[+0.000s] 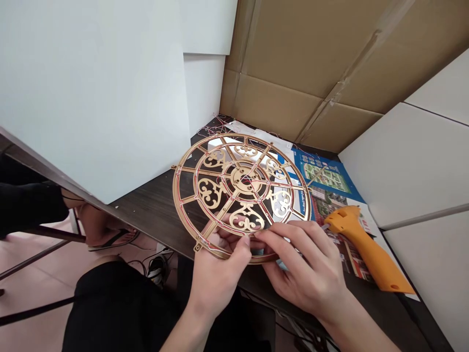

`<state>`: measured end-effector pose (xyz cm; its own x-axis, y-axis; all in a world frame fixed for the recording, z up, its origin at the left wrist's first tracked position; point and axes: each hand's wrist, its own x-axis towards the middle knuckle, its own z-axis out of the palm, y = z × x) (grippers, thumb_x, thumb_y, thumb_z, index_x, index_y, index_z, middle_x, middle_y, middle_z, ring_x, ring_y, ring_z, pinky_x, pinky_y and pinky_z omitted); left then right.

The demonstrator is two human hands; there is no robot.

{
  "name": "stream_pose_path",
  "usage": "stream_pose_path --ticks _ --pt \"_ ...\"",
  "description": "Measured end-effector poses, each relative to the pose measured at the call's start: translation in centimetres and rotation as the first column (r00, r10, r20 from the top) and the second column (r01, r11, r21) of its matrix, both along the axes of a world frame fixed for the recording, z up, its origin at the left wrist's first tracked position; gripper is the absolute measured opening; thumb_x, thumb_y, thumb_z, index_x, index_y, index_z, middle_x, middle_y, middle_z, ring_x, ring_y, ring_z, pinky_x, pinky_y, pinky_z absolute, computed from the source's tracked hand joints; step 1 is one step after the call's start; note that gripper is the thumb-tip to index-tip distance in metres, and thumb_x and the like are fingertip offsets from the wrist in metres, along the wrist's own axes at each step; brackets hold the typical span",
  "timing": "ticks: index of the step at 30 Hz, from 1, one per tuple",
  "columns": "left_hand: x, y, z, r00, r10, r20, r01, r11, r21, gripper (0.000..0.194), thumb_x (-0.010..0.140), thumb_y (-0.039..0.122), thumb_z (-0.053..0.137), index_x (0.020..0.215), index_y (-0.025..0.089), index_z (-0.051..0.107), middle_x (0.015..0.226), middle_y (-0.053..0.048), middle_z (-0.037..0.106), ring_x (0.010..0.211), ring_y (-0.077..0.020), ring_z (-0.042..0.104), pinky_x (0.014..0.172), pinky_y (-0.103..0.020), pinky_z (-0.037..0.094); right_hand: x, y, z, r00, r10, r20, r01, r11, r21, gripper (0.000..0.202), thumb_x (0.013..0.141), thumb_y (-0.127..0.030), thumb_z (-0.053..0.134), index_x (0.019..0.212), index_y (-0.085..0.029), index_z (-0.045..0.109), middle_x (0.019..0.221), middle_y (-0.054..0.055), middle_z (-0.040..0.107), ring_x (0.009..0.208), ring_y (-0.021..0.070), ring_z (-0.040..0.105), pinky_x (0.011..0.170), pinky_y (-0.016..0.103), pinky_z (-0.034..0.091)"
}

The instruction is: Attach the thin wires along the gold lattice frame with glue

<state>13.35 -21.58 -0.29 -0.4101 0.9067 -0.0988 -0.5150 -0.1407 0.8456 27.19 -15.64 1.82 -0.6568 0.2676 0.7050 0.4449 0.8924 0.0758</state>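
Observation:
A round gold-coloured openwork frame (187,199) with rings, spokes and scroll ornaments is tilted above the dark table. Thin red and white wires run along its rings and meet near the hub. My left hand (220,266) grips its near edge, thumb on top and fingers underneath, seen partly through the gaps. To the right, my right hand (308,264) is closed at the same near rim, its fingertips beside my left thumb. Whether those fingertips pinch a wire or the rim is too small to tell.
An orange glue gun (366,249) lies at the right on printed sheets (330,176). Loose wires (210,128) lie at the back before cardboard (286,63). White panels (91,98) stand left and right. Below left, another person's foot (110,237) is visible.

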Motion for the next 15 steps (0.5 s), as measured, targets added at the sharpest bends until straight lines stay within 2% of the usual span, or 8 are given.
stream_pose_path --ticks 7,11,13,15 --pt "-0.2 0.0 -0.1 0.997 0.057 -0.054 -0.057 0.998 -0.004 0.017 0.079 0.022 0.077 0.094 0.02 0.069 0.095 -0.004 0.082 0.092 -0.0258 0.08 0.083 -0.035 0.067 -0.1 -0.1 0.2 1.0 0.008 0.025 -0.008 1.0 0.009 0.027 0.088 -0.005 0.062 0.112 -0.015 0.068 0.098 0.008 0.072 0.09 0.0218 0.06 0.081 0.038 0.052" --pt "-0.6 0.0 -0.2 0.997 -0.02 -0.073 0.02 1.0 0.0 0.021 0.081 0.024 0.079 0.098 0.02 0.067 0.087 -0.004 0.082 0.081 -0.0263 0.081 0.076 -0.037 0.068 2.1 0.0 1.6 0.996 0.0 0.084 -0.002 1.0 0.02 0.033 0.088 -0.012 0.07 0.121 -0.013 0.065 0.107 0.011 0.07 0.103 0.0254 0.061 0.096 0.042 0.05" --pt "-0.5 -0.1 -0.3 0.999 -0.015 -0.049 0.014 1.0 -0.009 0.02 0.084 0.027 0.076 0.1 0.02 0.066 0.084 -0.004 0.081 0.077 -0.0251 0.081 0.075 -0.037 0.068 4.7 0.3 2.1 0.991 -0.127 0.052 0.126 0.992 0.014 0.038 0.089 -0.026 0.074 0.123 -0.013 0.064 0.11 0.014 0.068 0.106 0.0286 0.062 0.096 0.044 0.051" --pt "-0.4 -0.1 -0.3 0.999 0.03 -0.024 -0.03 0.999 -0.011 0.017 0.086 0.028 0.074 0.099 0.02 0.066 0.084 -0.003 0.08 0.078 -0.0246 0.081 0.077 -0.037 0.068 8.2 0.7 1.9 0.932 -0.359 0.059 0.361 0.932 -0.039 0.046 0.094 -0.045 0.065 0.129 -0.015 0.061 0.117 0.016 0.068 0.109 0.0333 0.062 0.093 0.05 0.052"
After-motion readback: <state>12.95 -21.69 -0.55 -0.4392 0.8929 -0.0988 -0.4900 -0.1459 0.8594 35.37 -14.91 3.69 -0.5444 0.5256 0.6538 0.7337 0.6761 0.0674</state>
